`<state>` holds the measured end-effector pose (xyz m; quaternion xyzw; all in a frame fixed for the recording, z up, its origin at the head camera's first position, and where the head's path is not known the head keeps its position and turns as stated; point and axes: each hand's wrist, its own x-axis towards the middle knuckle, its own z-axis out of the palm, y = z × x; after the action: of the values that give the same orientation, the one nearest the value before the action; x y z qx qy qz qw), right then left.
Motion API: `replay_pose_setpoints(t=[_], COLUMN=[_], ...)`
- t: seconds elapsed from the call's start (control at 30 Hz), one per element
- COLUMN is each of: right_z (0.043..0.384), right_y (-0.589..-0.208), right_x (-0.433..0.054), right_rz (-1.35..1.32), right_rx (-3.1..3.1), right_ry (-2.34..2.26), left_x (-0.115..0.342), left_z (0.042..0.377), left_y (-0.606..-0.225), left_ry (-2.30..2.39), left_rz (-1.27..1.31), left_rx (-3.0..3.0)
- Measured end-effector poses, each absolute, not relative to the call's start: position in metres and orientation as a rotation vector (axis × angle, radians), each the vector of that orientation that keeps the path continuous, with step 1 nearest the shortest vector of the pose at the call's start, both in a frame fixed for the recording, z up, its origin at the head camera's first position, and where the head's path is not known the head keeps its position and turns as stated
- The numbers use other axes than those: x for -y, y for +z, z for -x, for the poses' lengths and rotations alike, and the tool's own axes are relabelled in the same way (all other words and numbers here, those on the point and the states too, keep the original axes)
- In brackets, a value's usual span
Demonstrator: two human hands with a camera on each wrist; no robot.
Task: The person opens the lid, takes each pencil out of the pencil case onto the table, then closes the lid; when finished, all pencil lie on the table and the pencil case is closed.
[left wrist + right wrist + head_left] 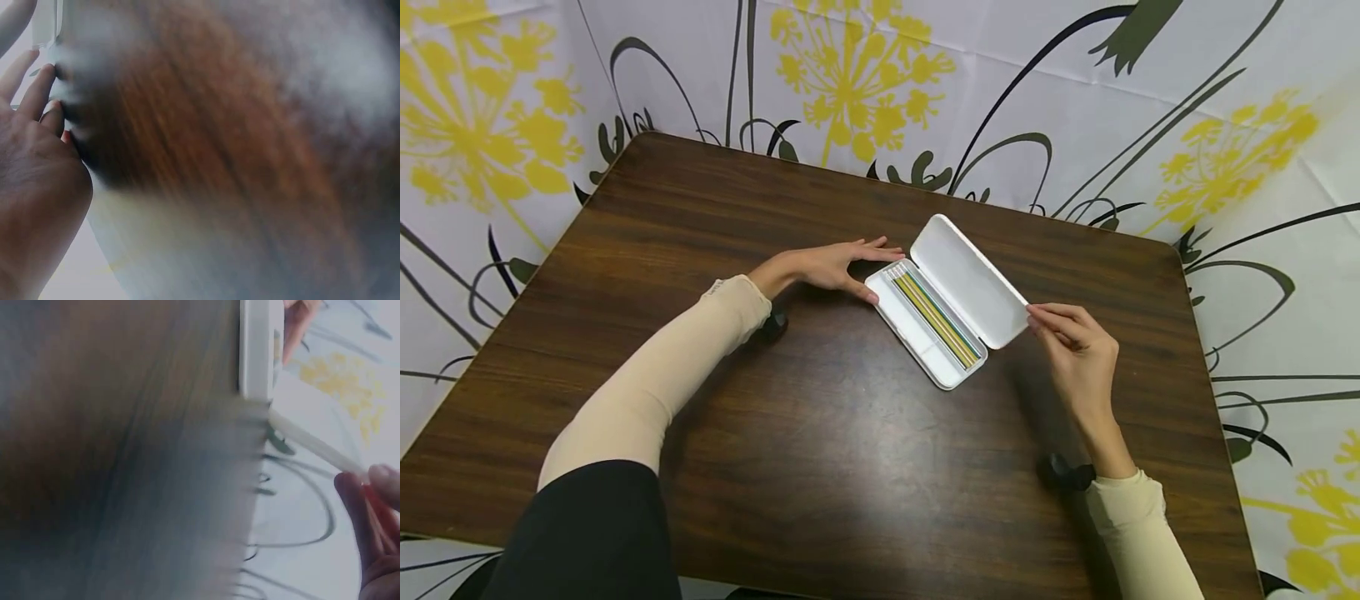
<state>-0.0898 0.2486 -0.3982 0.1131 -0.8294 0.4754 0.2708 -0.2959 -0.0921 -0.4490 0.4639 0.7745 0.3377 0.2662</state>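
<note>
Touching the left end of one white pencil case (913, 330) on one brown wooden table (820, 467), your left hand (827, 265) has its fingers extended and its thumb well apart from them, so the case's end sits between thumb and fingertips, loosely framed. Just right of that hand, inside the case, one row of slim pencils (934, 317) lies side by side, several of them yellowish, too tightly packed for you to count surely. Right of the pencils, one lid (970, 279) tilts up, joined along the base's long edge. At the lid's right-hand corner, your right hand (1082, 350) pinches it between thumb and fingertips, nearly closed; the base lies left of that pinch, between your two hands.
</note>
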Motion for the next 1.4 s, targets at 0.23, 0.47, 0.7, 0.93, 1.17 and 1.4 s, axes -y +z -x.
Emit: replay_pose_setpoints(t=[0.23, 0.47, 0.7, 0.93, 1.17, 1.4], right_z=[0.107, 0.12, 0.119, 0.1, 0.091, 0.09], right_y=[-0.408, -0.439, -0.436, -0.39, -0.38, -0.409], right_x=[-0.267, -0.285, -0.283, -0.264, -0.234, -0.209], right_rz=[0.084, 0.232, 0.24, 0.148, -0.291, -0.41], right_rx=[2.325, 2.291, 2.305, 2.381, 2.35, 2.646], right_ry=[1.602, 1.784, 1.772, 1.411, 1.006, 0.66], left_x=[0.093, 0.092, 0.091, 0.093, 0.094, 0.093], left_z=[0.282, 0.278, 0.281, 0.292, 0.292, 0.291], left_y=[-0.429, -0.421, -0.432, -0.449, -0.448, -0.448], left_ry=[0.967, 0.977, 1.017, 0.993, 0.978, 0.946], left_rz=[-1.249, -1.262, -1.264, -1.261, -1.218, -1.205], left_rx=[-2.049, -2.014, -2.025, -2.05, -2.064, -2.078])
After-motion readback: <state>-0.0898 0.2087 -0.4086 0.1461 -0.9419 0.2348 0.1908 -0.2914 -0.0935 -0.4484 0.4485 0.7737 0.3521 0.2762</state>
